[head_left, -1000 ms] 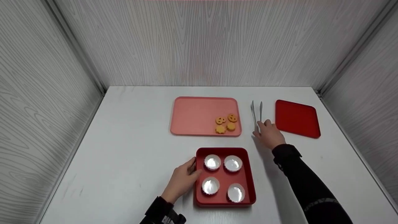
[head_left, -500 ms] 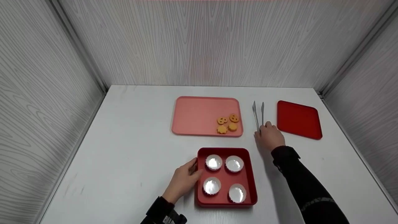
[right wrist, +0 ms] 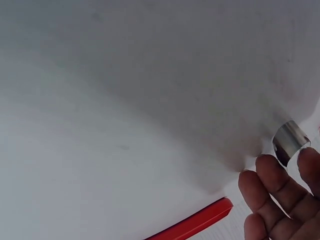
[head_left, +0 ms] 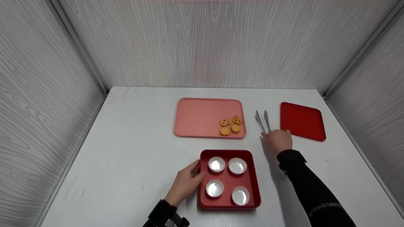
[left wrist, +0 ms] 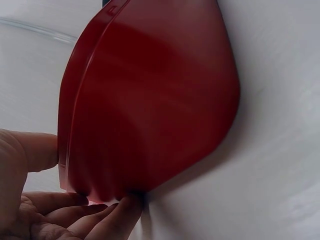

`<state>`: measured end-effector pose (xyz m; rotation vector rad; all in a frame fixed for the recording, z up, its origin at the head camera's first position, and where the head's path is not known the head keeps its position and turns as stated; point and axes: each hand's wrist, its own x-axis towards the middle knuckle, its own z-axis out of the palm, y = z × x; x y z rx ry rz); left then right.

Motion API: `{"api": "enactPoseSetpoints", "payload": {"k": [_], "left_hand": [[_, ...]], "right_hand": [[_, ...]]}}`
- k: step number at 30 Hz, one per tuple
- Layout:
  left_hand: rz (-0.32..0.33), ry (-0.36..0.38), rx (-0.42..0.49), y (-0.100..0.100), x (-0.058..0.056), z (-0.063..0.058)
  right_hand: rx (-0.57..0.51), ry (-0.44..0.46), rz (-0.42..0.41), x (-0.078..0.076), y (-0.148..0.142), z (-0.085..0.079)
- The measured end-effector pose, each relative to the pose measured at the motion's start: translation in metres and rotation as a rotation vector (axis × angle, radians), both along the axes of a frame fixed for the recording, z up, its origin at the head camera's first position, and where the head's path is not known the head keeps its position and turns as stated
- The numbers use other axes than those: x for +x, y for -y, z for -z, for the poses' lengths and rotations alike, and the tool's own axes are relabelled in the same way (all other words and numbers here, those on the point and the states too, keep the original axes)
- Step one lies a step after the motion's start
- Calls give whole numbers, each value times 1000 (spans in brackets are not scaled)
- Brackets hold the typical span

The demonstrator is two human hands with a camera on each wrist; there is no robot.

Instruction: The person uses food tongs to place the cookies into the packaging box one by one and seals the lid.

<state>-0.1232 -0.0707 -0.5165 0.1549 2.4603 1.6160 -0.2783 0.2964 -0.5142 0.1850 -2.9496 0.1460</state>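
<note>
A red rectangular box (head_left: 226,180) holds several white fluted paper cups (head_left: 215,188), arranged two by two. My left hand (head_left: 185,181) grips its left wall, thumb at the rim; in the left wrist view the fingers (left wrist: 117,217) press the outside of the red wall. Further right, my right hand (head_left: 277,142) holds metal tongs (head_left: 259,120) near their bent end, the two arms spread and pointing away from me. The right wrist view shows the tongs' curved bend (right wrist: 290,143) between thumb and fingers.
Beyond the box lies a pink tray (head_left: 199,116) with several small yellow cookies (head_left: 224,131) in its near right corner. A red tray (head_left: 301,121) lies right of the tongs, close to my right hand. Grey wood-grain panels (head_left: 202,44) enclose the white table (head_left: 126,142).
The tongs' tips have come nearer to me and the right hand has drawn back slightly, its fingers now lower over the bent end. The left hand and box stay in place.
</note>
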Motion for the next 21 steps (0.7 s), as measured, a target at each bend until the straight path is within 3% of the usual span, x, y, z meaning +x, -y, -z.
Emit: {"api": "enactPoseSetpoints", "payload": {"k": [11, 21], "left_hand": [[-14, 2, -10, 0, 3, -1], [-12, -3, -11, 1, 1, 4]], "right_hand": [[-123, 26, 61, -2, 5, 1], [-167, 70, 110, -4, 0, 7]]}}
